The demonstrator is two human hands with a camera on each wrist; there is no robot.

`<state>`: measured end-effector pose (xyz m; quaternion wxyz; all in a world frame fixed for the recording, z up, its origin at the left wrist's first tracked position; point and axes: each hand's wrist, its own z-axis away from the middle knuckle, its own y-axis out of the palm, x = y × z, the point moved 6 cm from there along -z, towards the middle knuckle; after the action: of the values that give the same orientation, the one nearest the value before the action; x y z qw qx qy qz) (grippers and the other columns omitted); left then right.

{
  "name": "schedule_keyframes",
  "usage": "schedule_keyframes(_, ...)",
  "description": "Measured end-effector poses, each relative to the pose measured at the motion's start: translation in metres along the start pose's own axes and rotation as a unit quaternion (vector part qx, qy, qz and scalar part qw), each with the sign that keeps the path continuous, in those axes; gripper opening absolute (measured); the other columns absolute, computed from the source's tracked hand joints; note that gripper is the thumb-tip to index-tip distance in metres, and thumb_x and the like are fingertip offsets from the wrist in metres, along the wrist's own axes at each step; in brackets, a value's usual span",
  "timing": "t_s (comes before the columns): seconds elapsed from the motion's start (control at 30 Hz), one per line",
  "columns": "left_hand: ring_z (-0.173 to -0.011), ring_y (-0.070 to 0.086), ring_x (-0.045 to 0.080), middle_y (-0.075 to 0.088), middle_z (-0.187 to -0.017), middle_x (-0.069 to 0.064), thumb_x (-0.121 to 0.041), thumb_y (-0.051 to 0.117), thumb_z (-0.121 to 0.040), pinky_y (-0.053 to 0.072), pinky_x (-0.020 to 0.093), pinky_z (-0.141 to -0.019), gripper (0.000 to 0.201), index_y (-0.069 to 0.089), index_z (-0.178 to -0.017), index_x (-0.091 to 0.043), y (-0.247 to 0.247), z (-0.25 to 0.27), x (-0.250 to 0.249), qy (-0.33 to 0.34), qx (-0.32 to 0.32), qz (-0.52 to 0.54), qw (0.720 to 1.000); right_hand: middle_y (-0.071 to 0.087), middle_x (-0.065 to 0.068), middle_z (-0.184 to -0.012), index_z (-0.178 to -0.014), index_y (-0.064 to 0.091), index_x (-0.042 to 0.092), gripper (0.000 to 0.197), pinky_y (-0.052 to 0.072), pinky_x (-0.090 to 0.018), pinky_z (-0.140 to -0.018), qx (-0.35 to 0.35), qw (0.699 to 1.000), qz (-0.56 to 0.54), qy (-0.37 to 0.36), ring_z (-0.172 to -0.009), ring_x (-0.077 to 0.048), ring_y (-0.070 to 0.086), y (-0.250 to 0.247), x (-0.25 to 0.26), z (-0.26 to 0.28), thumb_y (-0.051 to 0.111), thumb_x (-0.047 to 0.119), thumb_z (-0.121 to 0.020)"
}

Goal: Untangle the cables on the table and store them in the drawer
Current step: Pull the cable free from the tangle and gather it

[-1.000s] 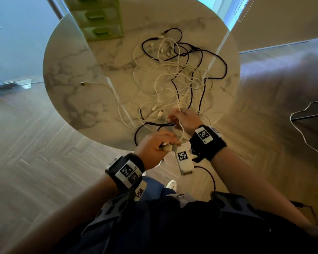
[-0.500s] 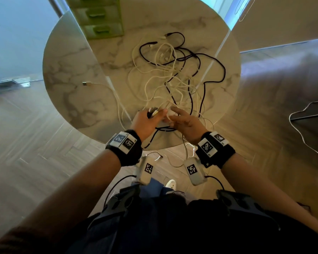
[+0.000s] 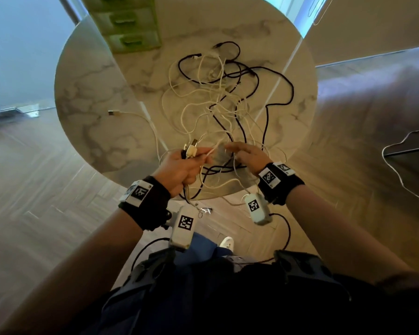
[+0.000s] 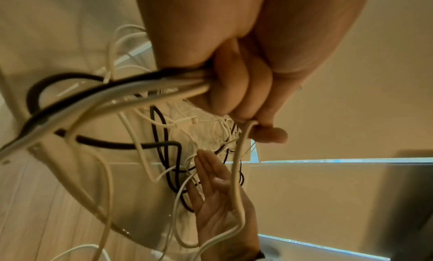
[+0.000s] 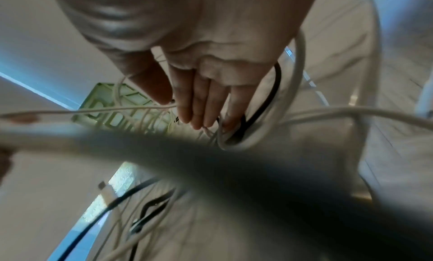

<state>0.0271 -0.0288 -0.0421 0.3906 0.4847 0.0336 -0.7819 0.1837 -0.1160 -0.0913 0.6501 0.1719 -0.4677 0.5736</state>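
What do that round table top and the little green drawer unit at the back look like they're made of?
Table: looks like polished marble or a marble-look slab, pale with grey veining and a soft sheen; which of the two can't be told. Drawer unit: seemingly translucent green plastic with moulded handles, ribbed moulding showing on it in the right wrist view.

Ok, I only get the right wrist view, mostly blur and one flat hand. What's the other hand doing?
Observer: The left hand has a grip on a bunch of cable ends, white and black, with the plugs sticking up.
Operator: Is the pile sorted yet?
Observer: No. The tangle of white and black cables sprawls across the round table.
Operator: And that green thing, is it open?
Observer: The green drawer unit stands at the table's far edge, and the drawers that show look shut.
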Motion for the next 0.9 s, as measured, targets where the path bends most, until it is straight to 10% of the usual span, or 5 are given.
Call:
schedule_keyframes(0.27, -0.035, 0.027, -0.002, 0.064, -0.07, -0.007, 0.005, 0.039, -0.095, 0.023, 0.01, -0.034, 0.026, 0.058, -0.103, -0.011, -0.01, 0.004, -0.018, 0.064, 0.048, -0.052, 0.995, 0.045, -0.007, -0.141, -0.134, 0.047, 0.017, 0.039, 0.034, -0.03, -0.102, -0.001, 0.992, 0.125, -0.019, -0.127, -0.023, 0.044, -0.017, 0.046, -0.04, 0.044, 0.011, -0.096)
schedule_keyframes(0.53, -0.081, 0.064, -0.01, 0.071, -0.079, -0.021, 0.003, 0.059, -0.088, 0.044, 0.005, -0.076, 0.026, 0.064, -0.109, -0.01, 0.0, -0.006, -0.008, 0.082, 0.09, -0.3, 0.946, 0.068, -0.001, -0.092, -0.086, 0.07, 0.014, 0.04, 0.037, -0.024, -0.079, -0.038, 0.999, 0.005, 0.014, -0.086, -0.01, 0.057, -0.028, 0.067, -0.008, 0.048, 0.047, -0.092)
schedule_keyframes(0.67, -0.042, 0.047, -0.007, 0.066, -0.074, -0.019, -0.014, 0.046, -0.099, 0.034, 0.004, -0.046, 0.022, 0.064, -0.111, -0.013, 0.021, -0.021, -0.008, 0.065, 0.07, -0.283, 0.954, 0.045, 0.002, -0.061, -0.082, 0.063, 0.004, 0.023, 0.033, -0.027, -0.061, -0.038, 0.987, 0.153, -0.04, -0.06, -0.011, 0.041, -0.022, 0.068, 0.009, 0.058, 0.025, -0.091)
schedule_keyframes(0.8, -0.037, 0.025, 0.003, 0.057, -0.095, 0.01, -0.031, 0.045, -0.099, 0.019, 0.018, -0.035, 0.025, 0.068, -0.094, -0.02, 0.025, -0.046, 0.004, -0.008, -0.01, -0.163, 0.987, 0.059, -0.013, -0.09, -0.094, 0.068, 0.003, 0.021, 0.035, -0.031, -0.076, -0.07, 0.967, 0.233, -0.071, -0.088, -0.026, 0.053, -0.019, 0.061, 0.024, 0.054, 0.019, -0.091)
schedule_keyframes(0.9, -0.035, 0.025, 0.003, 0.066, -0.098, 0.004, -0.03, 0.043, -0.1, 0.02, 0.016, -0.034, 0.022, 0.06, -0.088, -0.022, 0.033, -0.055, 0.004, -0.028, -0.041, -0.145, 0.988, 0.055, -0.015, -0.096, -0.106, 0.07, 0.01, 0.024, 0.033, -0.028, -0.075, -0.105, 0.956, 0.26, -0.09, -0.092, -0.029, 0.052, -0.016, 0.054, 0.04, 0.056, 0.023, -0.091)
